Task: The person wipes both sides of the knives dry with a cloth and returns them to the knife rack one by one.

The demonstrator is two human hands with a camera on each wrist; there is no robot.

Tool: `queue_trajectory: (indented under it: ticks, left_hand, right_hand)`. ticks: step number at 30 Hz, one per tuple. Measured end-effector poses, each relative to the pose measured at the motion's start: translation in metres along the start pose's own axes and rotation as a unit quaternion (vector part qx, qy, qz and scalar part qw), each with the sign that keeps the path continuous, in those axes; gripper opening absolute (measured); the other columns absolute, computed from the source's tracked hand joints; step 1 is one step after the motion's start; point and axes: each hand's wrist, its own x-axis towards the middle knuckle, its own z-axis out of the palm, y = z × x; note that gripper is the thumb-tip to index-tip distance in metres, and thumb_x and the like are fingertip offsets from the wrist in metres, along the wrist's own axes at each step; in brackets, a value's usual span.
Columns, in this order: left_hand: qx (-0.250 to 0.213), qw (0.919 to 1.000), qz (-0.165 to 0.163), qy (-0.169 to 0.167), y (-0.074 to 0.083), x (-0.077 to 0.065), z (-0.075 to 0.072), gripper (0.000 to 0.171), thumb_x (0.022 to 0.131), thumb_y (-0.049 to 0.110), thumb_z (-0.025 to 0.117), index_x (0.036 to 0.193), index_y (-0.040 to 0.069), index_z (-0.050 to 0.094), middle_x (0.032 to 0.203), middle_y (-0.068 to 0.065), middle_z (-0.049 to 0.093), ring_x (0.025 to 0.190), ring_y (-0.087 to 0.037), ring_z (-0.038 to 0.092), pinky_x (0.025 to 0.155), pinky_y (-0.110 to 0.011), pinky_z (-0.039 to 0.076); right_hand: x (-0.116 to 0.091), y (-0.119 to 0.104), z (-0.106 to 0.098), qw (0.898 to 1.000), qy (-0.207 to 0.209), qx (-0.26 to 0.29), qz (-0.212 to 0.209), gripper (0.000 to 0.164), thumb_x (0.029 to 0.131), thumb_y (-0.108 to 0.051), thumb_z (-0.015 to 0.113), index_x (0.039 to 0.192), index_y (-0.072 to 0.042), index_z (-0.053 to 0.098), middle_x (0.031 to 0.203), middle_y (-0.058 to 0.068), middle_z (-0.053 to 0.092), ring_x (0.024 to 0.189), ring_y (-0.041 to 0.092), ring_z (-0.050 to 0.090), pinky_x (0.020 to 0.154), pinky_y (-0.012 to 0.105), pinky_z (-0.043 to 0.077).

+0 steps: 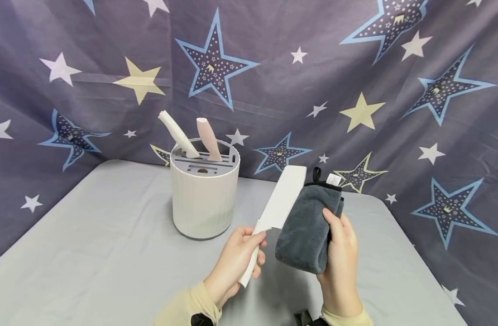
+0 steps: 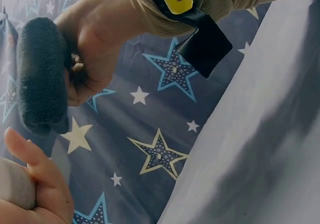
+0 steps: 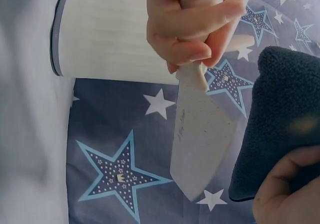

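My left hand (image 1: 237,260) grips the pale handle of a cleaver-shaped kitchen knife (image 1: 283,197), its broad blade pointing up and away to the right. In the right wrist view, small dark specks and faint writing show on the blade (image 3: 202,139). A folded dark grey cloth (image 1: 306,226) with black edging, a black loop and a white tag is held in my right hand (image 1: 340,258), thumb on its front face. Blade and cloth are side by side above the table, the blade's right edge close to the cloth.
A round cream knife block (image 1: 204,203) stands at the back, left of my hands. Two knives are in its slotted top, one with a white handle (image 1: 179,134), one with a pink handle (image 1: 208,139). Behind the grey-covered table (image 1: 90,249) hangs a star-patterned curtain (image 1: 273,90).
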Motion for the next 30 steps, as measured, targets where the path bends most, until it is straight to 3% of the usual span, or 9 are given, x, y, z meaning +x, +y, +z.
queue_trajectory:
  ticks: [6, 10, 14, 22, 30]
  left_hand:
    - [-0.021, 0.9998, 0.006, 0.002, -0.003, 0.0, 0.003, 0.043, 0.1, 0.022, 0.056, 0.127, -0.007, 0.04, 0.095, -0.004, 0.057, 0.057, -0.006, 0.051, 0.04, -0.018, 0.042]
    - [-0.027, 0.9994, 0.015, 0.014, -0.003, 0.001, 0.003, 0.042, 0.1, 0.024, 0.055, 0.125, -0.008, 0.044, 0.092, -0.003, 0.06, 0.058, -0.006, 0.053, 0.041, -0.019, 0.043]
    - [-0.02, 0.9998, 0.007, 0.005, -0.001, 0.001, 0.0, 0.042, 0.101, 0.027, 0.054, 0.124, -0.008, 0.047, 0.09, -0.002, 0.061, 0.058, -0.006, 0.052, 0.043, -0.019, 0.043]
    - [-0.016, 0.9998, -0.001, 0.012, 0.011, -0.002, -0.01, 0.044, 0.103, 0.034, 0.051, 0.127, -0.003, 0.054, 0.096, -0.001, 0.059, 0.063, -0.007, 0.049, 0.047, -0.017, 0.039]
    - [0.011, 0.9995, 0.016, 0.026, 0.017, -0.002, -0.011, 0.04, 0.104, 0.03, 0.05, 0.126, -0.002, 0.058, 0.1, -0.003, 0.057, 0.069, -0.01, 0.053, 0.053, -0.02, 0.045]
  right_hand:
    - [0.003, -0.003, -0.004, 1.0, 0.016, 0.008, -0.007, 0.023, 0.103, -0.02, 0.052, 0.119, -0.003, 0.056, 0.099, 0.003, 0.063, 0.076, 0.013, 0.064, 0.065, 0.027, 0.055]
    - [0.004, -0.004, -0.004, 1.0, 0.011, 0.012, -0.01, 0.025, 0.103, -0.02, 0.053, 0.12, -0.003, 0.057, 0.1, 0.005, 0.064, 0.077, 0.014, 0.065, 0.066, 0.029, 0.056]
    - [0.005, -0.004, -0.005, 1.0, 0.007, 0.006, -0.001, 0.026, 0.103, -0.02, 0.052, 0.121, -0.003, 0.057, 0.1, 0.004, 0.065, 0.077, 0.015, 0.066, 0.067, 0.03, 0.057]
    - [0.007, 0.002, -0.006, 0.999, -0.007, -0.034, 0.026, 0.019, 0.102, -0.018, 0.054, 0.116, -0.006, 0.058, 0.087, -0.001, 0.068, 0.069, 0.013, 0.067, 0.063, 0.03, 0.057]
    - [0.01, 0.013, -0.002, 0.995, -0.028, -0.088, 0.031, 0.019, 0.1, -0.018, 0.058, 0.113, -0.004, 0.056, 0.085, -0.002, 0.068, 0.071, 0.014, 0.068, 0.065, 0.031, 0.058]
